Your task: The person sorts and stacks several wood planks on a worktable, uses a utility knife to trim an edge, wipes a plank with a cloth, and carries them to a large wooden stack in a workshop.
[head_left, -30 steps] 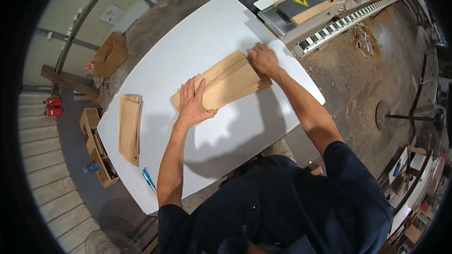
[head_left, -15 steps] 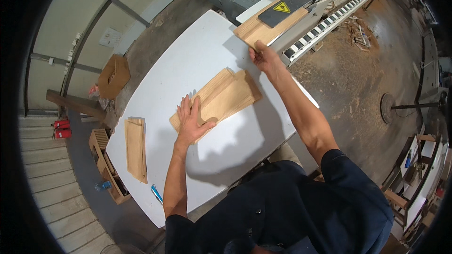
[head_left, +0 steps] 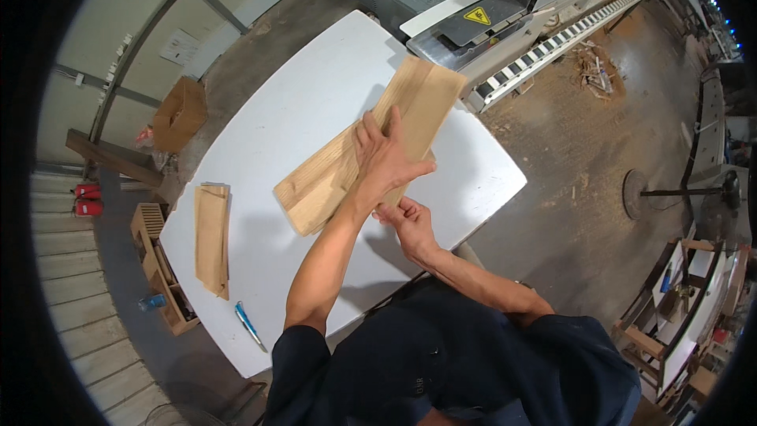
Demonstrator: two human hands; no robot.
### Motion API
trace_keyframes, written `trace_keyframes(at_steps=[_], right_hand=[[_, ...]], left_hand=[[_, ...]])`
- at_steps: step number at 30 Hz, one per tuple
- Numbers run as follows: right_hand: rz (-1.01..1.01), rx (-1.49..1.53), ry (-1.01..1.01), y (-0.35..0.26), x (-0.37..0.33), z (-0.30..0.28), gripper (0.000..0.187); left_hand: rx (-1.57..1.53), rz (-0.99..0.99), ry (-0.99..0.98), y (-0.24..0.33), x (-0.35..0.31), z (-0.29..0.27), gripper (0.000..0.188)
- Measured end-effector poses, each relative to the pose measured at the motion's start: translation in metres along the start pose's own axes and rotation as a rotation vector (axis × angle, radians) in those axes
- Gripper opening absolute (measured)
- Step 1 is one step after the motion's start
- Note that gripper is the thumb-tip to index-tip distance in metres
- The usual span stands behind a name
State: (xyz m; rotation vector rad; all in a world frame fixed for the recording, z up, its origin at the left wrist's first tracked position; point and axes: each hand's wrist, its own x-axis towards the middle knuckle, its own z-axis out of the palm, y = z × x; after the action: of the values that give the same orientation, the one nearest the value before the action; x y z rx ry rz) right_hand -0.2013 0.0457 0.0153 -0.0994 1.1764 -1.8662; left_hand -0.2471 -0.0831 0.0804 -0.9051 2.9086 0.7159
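A light wooden board (head_left: 426,99) lies slantwise over other wooden boards (head_left: 311,189) on the white tabletop (head_left: 260,142). My left hand (head_left: 384,159) rests on the upper board with fingers spread and the thumb stretched toward its right edge. At the near end of that board, my right hand (head_left: 413,230) pinches it, the fingers partly hidden beneath. How many boards lie underneath cannot be made out.
Left on the table are a small stack of tapered wooden pieces (head_left: 211,241) and a blue utility knife (head_left: 249,325). A grey machine (head_left: 465,28) with a motor stands beyond the far edge. A black fan stand (head_left: 686,192) is at right.
My right hand has drawn the board back from the machine toward me, over the boards on the table. My left hand has shifted right and now lies on this board.
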Motion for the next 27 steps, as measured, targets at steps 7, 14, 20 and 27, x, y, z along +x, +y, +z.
trace_keyframes(at_steps=[7, 14, 20, 27], right_hand=[[-0.015, -0.502, -0.469, -0.018, 0.012, -0.003, 0.028], [-1.021, -1.496, -0.277, -0.041, 0.115, 0.028, 0.064], [-0.515, -1.724, 0.018, -0.060, 0.189, -0.007, 0.076], [0.076, -1.139, 0.041, -0.100, 0.170, -0.060, 0.086]], left_hand=[[0.099, 0.073, -0.005, -0.096, -0.045, -0.029, 0.115], [0.158, 0.221, -0.043, -0.137, -0.063, -0.018, 0.116], [0.156, 0.179, -0.007, -0.128, -0.074, -0.026, 0.112], [-1.024, -0.702, 0.216, -0.196, -0.107, -0.014, 0.071]])
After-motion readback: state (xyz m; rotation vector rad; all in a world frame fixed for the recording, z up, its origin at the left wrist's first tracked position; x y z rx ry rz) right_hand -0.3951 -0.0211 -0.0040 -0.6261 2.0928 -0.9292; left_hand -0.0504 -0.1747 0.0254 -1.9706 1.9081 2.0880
